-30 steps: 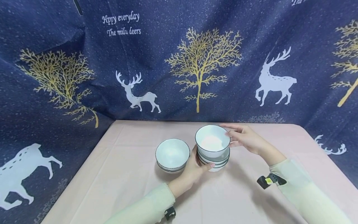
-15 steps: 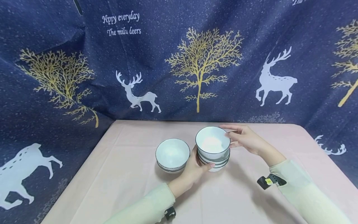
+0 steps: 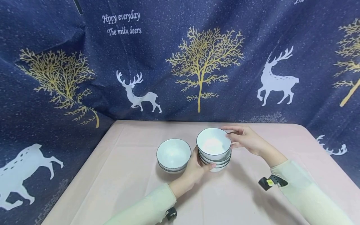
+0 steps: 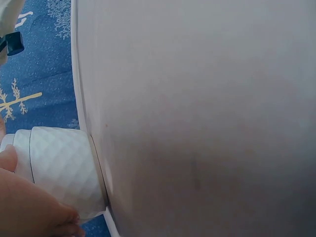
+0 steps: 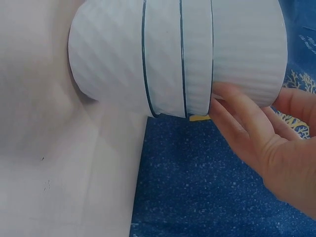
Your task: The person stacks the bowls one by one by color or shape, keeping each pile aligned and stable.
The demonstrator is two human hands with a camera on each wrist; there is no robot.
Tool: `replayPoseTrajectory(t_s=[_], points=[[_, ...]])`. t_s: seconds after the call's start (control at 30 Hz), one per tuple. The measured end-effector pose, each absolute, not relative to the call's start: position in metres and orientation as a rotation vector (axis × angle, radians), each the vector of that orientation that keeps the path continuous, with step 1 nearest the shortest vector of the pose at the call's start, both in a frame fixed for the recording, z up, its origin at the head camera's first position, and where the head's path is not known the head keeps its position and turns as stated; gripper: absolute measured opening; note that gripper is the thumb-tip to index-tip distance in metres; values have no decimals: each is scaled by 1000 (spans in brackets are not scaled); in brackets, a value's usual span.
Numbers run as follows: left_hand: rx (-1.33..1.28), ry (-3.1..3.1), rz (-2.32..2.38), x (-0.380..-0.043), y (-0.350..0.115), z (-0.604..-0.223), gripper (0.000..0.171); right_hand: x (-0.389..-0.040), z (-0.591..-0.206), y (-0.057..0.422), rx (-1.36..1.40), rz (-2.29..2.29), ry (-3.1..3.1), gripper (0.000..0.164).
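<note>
A white bowl [image 3: 212, 142] with a thin dark rim tops a stack of similar bowls [image 3: 223, 162], sitting slightly high in it. My right hand [image 3: 248, 140] holds that top bowl at its right side, thumb near the rim and fingers behind. Around the stack's left side curls my left hand [image 3: 191, 172], with the thumb across the front. The right wrist view shows the top bowl's ribbed wall [image 5: 249, 44] and fingertips right at a dark rim below it. Dimpled bowls [image 4: 64, 163] lie within the left hand's grip in the left wrist view.
Close to the left of my left hand stands a shorter stack of white bowls [image 3: 173, 154]. Pale pink cloth covers the table [image 3: 126, 175]. A dark blue curtain [image 3: 180, 62] with deer and trees hangs behind its far edge.
The top bowl has come down slightly toward the stack, with my right hand on it. My left hand and the shorter stack have stayed in place.
</note>
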State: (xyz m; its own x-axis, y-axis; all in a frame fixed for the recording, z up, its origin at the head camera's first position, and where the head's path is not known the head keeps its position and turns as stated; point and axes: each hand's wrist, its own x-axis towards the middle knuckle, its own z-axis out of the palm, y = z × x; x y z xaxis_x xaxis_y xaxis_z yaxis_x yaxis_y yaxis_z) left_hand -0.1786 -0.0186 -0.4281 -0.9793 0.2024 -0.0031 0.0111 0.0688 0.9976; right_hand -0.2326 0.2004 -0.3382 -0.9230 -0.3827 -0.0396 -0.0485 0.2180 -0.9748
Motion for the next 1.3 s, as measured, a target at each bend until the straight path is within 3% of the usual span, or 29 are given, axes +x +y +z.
replayPoseTrajectory(t_s=[1.3], points=[[198,2213,2027,-179,-19,-430,104,-230,-342,204,-346,-1755,2350,46]])
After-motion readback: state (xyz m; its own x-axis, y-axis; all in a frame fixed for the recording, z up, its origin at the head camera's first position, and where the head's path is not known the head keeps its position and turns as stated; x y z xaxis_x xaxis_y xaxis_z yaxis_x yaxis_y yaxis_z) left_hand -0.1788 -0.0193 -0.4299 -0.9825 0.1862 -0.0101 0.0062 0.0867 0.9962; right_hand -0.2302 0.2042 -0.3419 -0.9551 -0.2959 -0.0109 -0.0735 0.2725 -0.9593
